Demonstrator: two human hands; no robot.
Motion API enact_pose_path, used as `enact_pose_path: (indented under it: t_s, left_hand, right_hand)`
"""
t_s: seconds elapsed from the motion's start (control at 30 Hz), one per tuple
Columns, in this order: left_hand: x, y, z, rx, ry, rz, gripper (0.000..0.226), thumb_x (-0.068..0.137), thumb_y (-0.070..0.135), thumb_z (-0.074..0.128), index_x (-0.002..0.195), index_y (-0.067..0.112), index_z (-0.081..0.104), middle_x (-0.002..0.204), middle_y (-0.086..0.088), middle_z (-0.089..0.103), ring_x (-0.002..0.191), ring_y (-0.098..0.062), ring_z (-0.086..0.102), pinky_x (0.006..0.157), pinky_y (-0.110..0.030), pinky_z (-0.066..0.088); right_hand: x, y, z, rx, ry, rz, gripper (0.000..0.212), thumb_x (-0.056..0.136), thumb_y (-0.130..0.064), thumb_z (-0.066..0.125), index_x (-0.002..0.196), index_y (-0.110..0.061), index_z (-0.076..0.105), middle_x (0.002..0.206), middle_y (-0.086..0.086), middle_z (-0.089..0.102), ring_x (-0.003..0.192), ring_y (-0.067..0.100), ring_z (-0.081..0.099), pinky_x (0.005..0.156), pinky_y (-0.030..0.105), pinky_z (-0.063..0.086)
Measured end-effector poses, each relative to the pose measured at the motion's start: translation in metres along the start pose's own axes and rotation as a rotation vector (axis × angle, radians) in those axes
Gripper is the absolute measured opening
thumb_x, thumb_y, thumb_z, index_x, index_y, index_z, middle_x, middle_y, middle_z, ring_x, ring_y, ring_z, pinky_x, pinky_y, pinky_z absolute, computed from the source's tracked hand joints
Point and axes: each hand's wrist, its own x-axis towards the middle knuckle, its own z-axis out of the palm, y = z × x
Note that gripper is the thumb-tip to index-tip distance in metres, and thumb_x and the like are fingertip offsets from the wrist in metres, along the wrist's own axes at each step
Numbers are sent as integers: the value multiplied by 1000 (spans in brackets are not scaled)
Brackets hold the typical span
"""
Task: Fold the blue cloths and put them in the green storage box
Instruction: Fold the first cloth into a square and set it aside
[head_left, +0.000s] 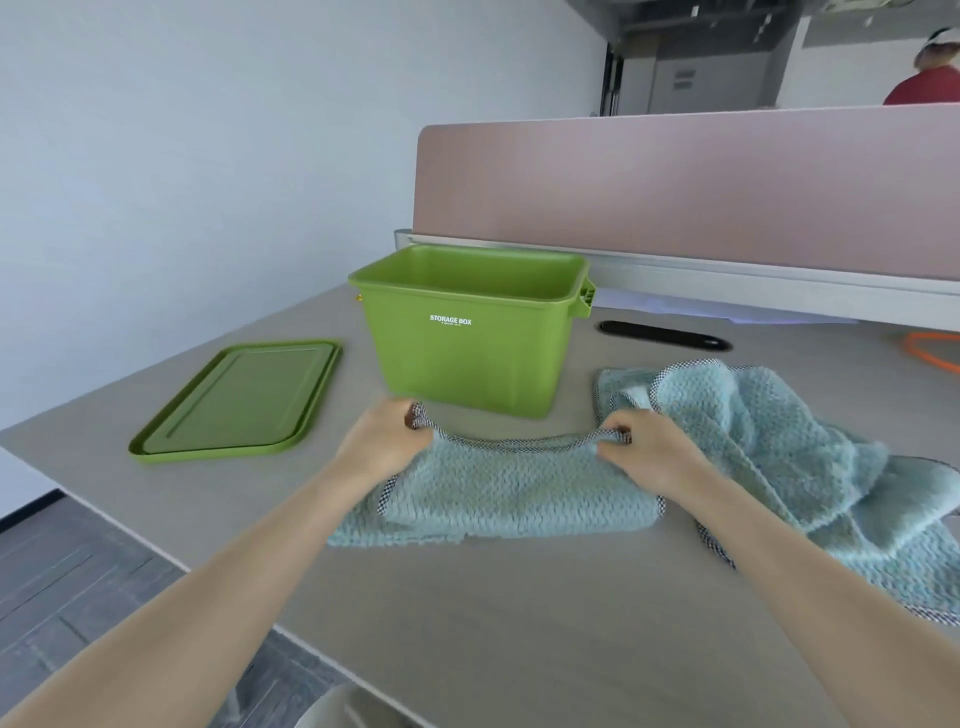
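A light blue cloth (509, 493) with a checkered hem lies folded over on the table, just in front of the green storage box (470, 358). My left hand (387, 439) pinches its far left corner and my right hand (647, 449) pinches its far right corner, both raised a little off the table. The box stands upright and lidless; its inside looks empty from here. To the right of my right hand lies a rumpled heap of more blue cloth (810, 462).
The green lid (239, 400) lies flat to the left of the box. A black cable slot (665, 335) and an orange cable (930, 353) sit at the back right. A pink divider panel (701, 176) closes the table's far edge. The table's left edge drops to dark floor.
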Motion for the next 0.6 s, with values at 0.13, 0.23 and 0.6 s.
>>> enact_pose_path:
  t_s: [0.13,0.23,0.6]
  left_hand:
    - [4,-8,10,32,-41,-25,9,86,21,59,85,12,58,52,3,46,43,-11,40,44,-24,27]
    - [2,-18,16,30,-2,1,12,87,24,59,83,13,57,58,3,51,47,-12,44,47,-24,30]
    - [10,-46,9,103,124,115,6,90,27,55,88,21,56,59,-2,54,43,-15,43,47,-27,31]
  right_hand:
    - [11,10,13,-84,23,-45,9,86,-30,57,89,-22,61,90,-4,57,78,20,54,67,28,42]
    - [15,15,17,-65,44,-69,6,85,-31,57,82,-26,59,99,-6,57,100,21,51,84,35,44]
    - [29,0,30,-207,-27,-101,13,88,-43,53,83,-30,51,97,-10,48,94,13,49,99,37,19]
